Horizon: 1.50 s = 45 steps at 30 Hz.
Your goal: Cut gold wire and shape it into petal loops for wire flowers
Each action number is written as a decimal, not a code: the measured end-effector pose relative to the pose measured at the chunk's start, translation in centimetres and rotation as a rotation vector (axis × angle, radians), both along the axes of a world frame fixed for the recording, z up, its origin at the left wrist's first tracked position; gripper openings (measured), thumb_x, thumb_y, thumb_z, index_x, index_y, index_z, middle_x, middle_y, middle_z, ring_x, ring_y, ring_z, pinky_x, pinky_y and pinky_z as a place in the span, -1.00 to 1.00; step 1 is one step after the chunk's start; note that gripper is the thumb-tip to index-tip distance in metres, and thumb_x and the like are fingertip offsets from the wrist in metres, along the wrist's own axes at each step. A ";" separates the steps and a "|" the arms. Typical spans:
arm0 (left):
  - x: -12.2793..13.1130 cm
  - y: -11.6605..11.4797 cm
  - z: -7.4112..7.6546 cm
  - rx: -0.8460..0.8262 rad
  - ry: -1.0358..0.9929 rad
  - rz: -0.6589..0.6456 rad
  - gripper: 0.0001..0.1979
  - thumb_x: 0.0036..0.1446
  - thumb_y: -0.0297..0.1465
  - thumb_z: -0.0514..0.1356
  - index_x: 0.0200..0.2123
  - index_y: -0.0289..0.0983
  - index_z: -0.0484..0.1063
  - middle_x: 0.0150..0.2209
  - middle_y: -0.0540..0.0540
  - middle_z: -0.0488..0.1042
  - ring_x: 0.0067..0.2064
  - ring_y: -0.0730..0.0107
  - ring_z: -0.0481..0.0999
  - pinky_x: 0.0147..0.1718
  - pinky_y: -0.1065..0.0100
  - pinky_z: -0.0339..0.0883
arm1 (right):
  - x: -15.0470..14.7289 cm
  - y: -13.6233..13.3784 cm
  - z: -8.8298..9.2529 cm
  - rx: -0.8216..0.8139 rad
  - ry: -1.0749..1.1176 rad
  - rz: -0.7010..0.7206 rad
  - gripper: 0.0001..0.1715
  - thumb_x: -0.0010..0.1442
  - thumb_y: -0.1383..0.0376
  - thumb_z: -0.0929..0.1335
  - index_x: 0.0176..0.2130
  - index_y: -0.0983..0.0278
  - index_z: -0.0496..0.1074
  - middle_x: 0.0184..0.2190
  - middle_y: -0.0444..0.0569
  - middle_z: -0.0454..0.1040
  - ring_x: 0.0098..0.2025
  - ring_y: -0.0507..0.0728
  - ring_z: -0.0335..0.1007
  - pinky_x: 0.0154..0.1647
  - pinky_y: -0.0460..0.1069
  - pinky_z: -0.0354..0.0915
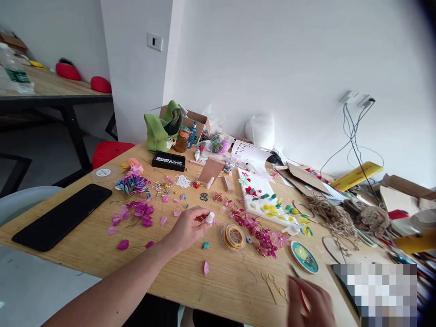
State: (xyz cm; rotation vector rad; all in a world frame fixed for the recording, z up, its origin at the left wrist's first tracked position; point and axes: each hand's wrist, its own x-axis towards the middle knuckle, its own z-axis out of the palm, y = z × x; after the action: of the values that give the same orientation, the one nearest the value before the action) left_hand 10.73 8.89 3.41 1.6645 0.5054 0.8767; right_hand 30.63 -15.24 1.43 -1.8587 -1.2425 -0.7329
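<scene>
My left hand [189, 227] reaches over the wooden table [221, 286] and pinches a small white bottle [209, 218] between thumb and fingers. Just right of it lie a spool of gold wire [233, 237] and a cluster of pink fabric flowers [260, 231]. My right hand [311, 302] is low at the table's near edge, blurred, closed around a thin red-handled tool [299, 286] whose dark tip points up and left. Gold wire loops [274, 282] lie just left of that hand.
Pink and purple petals [138, 213], a black phone [63, 215], a white board with flowers [264, 200], a round painted disc [304, 257], twine [332, 215], a black box [169, 161], a green bag [161, 129] and cardboard scraps crowd the table. Cables hang on the right wall.
</scene>
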 end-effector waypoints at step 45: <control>0.4 -0.6 -1.2 0.222 0.251 0.005 -0.51 -0.07 -0.59 0.27 -0.01 -0.23 0.37 -0.12 -0.12 0.53 -0.13 0.31 0.51 -0.11 0.27 0.41 | -6.7 5.8 -2.4 -0.123 0.156 0.232 -0.76 0.31 0.33 0.24 -0.04 0.27 0.37 -0.21 0.02 0.40 -0.13 0.17 0.26 -0.12 0.12 0.24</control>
State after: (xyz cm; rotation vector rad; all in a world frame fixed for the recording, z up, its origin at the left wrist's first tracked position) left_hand 11.14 8.33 2.16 1.9920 0.5997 0.7514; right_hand 23.89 -9.42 -0.98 -1.7912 -1.3973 -0.3866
